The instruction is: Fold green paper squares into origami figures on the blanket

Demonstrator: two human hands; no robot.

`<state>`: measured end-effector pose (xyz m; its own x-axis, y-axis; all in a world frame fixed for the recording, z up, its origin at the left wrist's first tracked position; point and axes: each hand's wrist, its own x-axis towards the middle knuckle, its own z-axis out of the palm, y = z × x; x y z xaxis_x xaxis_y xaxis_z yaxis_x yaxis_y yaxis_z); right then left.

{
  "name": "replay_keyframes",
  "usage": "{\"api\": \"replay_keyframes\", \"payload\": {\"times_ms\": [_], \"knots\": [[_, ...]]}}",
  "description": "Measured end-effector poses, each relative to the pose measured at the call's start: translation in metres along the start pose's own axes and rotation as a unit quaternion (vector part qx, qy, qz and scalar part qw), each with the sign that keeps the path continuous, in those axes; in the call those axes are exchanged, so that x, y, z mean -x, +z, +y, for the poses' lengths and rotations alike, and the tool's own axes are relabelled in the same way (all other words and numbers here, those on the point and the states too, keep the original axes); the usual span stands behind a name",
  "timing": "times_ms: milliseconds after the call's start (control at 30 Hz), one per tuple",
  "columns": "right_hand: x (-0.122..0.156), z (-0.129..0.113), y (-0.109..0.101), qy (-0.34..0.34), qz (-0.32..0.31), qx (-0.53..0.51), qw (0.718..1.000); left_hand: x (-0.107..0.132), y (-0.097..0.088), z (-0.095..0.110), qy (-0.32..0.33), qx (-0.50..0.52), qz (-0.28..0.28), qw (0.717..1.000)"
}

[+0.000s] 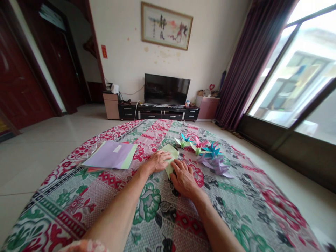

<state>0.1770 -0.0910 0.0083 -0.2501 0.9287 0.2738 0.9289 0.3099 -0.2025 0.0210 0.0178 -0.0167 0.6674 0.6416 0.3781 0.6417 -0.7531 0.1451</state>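
A light green sheet of paper (171, 156), folded, lies on the flowered tablecloth (157, 210). My left hand (158, 161) rests on its left side with fingers flat and together, pressing it down. My right hand (184, 179) lies over the sheet's near corner, fingers stretched forward and flat on the paper. Neither hand lifts the sheet.
A stack of purple and green paper sheets (111, 155) lies to the left. Several folded paper figures (207, 154) in blue, pink, green and purple sit to the right. Beyond the round table are tiled floor, a TV (166, 89) on a low cabinet, and curtained windows.
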Motion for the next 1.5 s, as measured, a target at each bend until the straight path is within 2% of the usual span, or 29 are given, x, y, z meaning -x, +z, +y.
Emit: {"api": "replay_keyframes", "payload": {"times_ms": [400, 633, 1067, 1333, 1500], "knots": [[0.001, 0.001, -0.001, -0.006, -0.034, -0.004, 0.999, 0.000, 0.001, 0.000, -0.001, -0.009, -0.007, 1.000], [0.000, 0.004, -0.004, 0.006, -0.078, -0.019, 0.997, 0.000, -0.003, 0.000, 0.005, -0.024, -0.016, 1.000], [-0.001, 0.004, 0.002, 0.003, -0.053, -0.009, 0.999, 0.002, -0.013, 0.010, -0.023, -0.016, -0.039, 0.999], [0.004, -0.002, -0.003, 0.013, -0.096, -0.013, 0.995, 0.001, -0.012, 0.008, -0.015, -0.017, -0.038, 0.999], [0.010, -0.009, -0.002, 0.026, -0.084, -0.001, 0.996, 0.000, -0.012, 0.009, -0.024, -0.012, -0.038, 0.999]]}}
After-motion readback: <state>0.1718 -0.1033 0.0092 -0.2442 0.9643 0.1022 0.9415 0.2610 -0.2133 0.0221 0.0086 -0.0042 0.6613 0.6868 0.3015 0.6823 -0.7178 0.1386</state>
